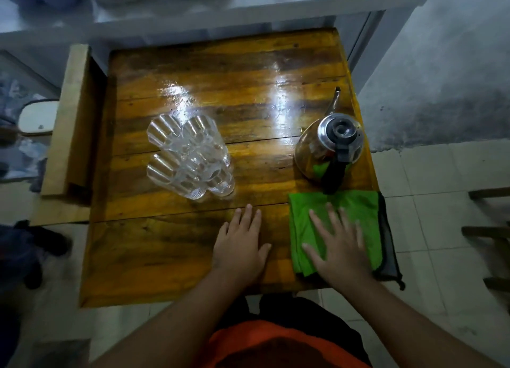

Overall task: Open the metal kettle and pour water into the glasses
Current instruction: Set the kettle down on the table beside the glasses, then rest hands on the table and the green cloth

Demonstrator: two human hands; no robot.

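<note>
Nothing begun: kettle [328,146] lidded at table's [193,257] right edge, glasses [190,157] clustered, seemingly empty, centre-left. Left hand [240,246] flat on wood, right hand [336,243] spread on cloth [358,207], gripping nothing. Opening, pouring left.

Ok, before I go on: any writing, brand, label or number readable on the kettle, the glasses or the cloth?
None can be read.
Metal kettle: no marking visible, only reflections.
Glasses: plain ribbed glass, no print.
Green cloth: no label visible; the right hand covers part of it.
</note>
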